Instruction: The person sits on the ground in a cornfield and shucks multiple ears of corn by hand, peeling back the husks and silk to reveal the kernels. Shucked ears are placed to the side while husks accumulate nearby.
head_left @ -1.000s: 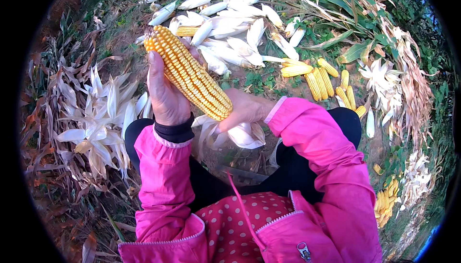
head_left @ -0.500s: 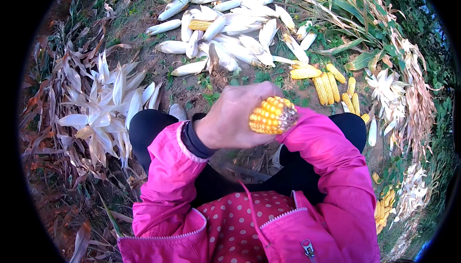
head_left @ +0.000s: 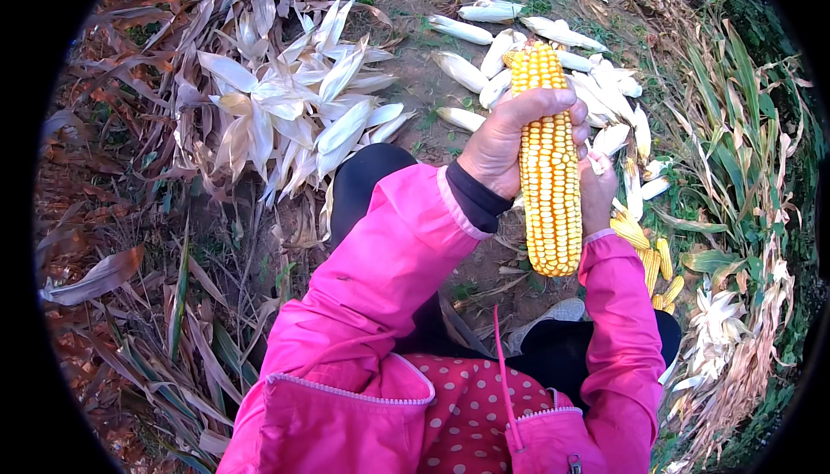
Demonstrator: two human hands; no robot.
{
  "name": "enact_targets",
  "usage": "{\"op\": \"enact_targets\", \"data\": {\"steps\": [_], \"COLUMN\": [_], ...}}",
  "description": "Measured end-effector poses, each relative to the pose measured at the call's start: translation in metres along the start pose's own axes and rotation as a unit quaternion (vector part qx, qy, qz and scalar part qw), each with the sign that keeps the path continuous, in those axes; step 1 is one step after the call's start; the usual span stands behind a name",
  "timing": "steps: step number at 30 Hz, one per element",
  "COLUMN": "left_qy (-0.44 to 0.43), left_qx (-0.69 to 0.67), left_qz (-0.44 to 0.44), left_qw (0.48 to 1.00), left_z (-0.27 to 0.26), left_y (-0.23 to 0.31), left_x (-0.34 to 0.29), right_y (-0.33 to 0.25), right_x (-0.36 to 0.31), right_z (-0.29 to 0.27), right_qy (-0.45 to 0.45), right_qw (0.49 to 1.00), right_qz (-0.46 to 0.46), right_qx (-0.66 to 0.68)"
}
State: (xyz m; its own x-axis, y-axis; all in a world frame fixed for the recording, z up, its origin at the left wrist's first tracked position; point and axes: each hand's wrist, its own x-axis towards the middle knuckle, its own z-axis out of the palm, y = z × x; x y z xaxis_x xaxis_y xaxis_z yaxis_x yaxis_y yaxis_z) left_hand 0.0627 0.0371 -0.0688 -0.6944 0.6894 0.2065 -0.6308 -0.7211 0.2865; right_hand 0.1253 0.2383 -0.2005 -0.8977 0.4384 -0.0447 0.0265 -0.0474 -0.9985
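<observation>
My left hand (head_left: 512, 138) is wrapped round the upper part of a husked ear of corn (head_left: 552, 206), with its thumb across the front. The ear points lengthwise down the view, its yellow kernels bare. Close behind its right side is my right hand (head_left: 597, 193), partly covered by the ear. Its fingers look curled in, but what they hold is hidden. Beyond both hands lies a pile of unhusked ears (head_left: 493, 11) in pale husks. Several bare yellow ears (head_left: 653, 268) rest on the ground by my right knee.
To the left, a heap of pale stripped husks (head_left: 290, 98) spreads beside my knee, with dry brown leaves (head_left: 104, 275) around it. Green and dry corn stalks (head_left: 735, 119) lie along the right side. More husks (head_left: 716, 323) sit below them.
My view has swung left, so the piles appear farther right. The ear, earlier seen end-on, now shows its full side. My right hand, hidden before, has come partly into sight.
</observation>
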Motion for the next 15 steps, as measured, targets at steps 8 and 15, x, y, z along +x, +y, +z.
{"op": "enact_targets", "data": {"steps": [8,15], "left_qy": [-0.134,0.09], "left_qx": [0.004,0.146], "left_qz": [0.028,0.107], "left_qw": [0.991,0.979], "left_z": [0.007,-0.015], "left_y": [0.025,0.057], "left_x": [0.0,-0.007], "right_y": [-0.017,-0.039], "right_x": [0.079,0.019], "right_z": [0.134,0.169], "right_qy": [-0.054,-0.374], "right_qw": [0.928,0.857], "right_qz": [0.083,0.128], "right_qx": [0.359,0.33]}}
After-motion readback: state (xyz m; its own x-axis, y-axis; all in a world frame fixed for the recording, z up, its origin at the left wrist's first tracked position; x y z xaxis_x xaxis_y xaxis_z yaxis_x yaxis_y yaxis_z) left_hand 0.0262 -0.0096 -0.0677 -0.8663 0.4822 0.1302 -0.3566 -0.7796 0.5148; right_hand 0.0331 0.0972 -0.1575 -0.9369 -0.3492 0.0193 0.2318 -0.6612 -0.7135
